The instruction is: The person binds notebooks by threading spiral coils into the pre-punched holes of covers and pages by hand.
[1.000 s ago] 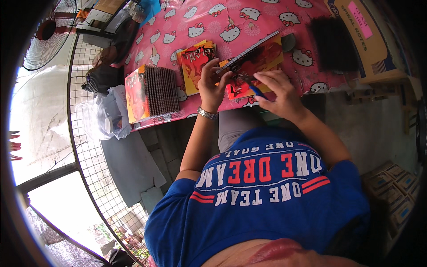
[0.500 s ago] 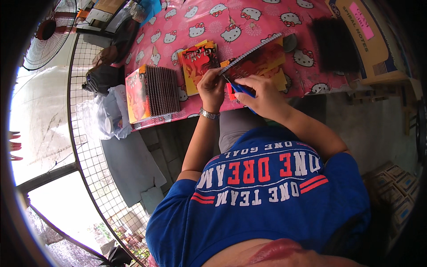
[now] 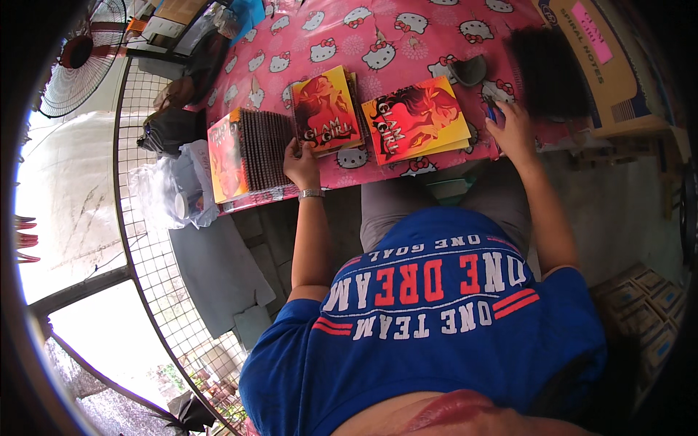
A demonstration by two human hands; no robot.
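Observation:
My left hand [image 3: 301, 166] is at the lower left corner of a red and yellow notebook [image 3: 327, 109], thumb and fingers closed on its edge. That notebook lies on top of a small pile. In my right hand [image 3: 515, 131] is a blue-handled hand tool [image 3: 496, 114], most of it hidden by the fingers; it looks like pliers. This hand is over the table, beside a dark mass of thin black strands [image 3: 547, 73] that looks like binding coils. Between my hands lies another pile of red and yellow covers [image 3: 418, 120].
A row of spiral-bound notebooks [image 3: 265, 149] stands at the left table edge, next to a clear plastic bag [image 3: 174, 185]. A grey dish [image 3: 469, 70] sits behind the right pile. A cardboard box [image 3: 596, 65] borders the table's right side. A fan [image 3: 76, 54] is far left.
The notebook held up by my left hand now lies on the middle pile. My left hand moved left and down; my right hand moved right with the blue-handled tool.

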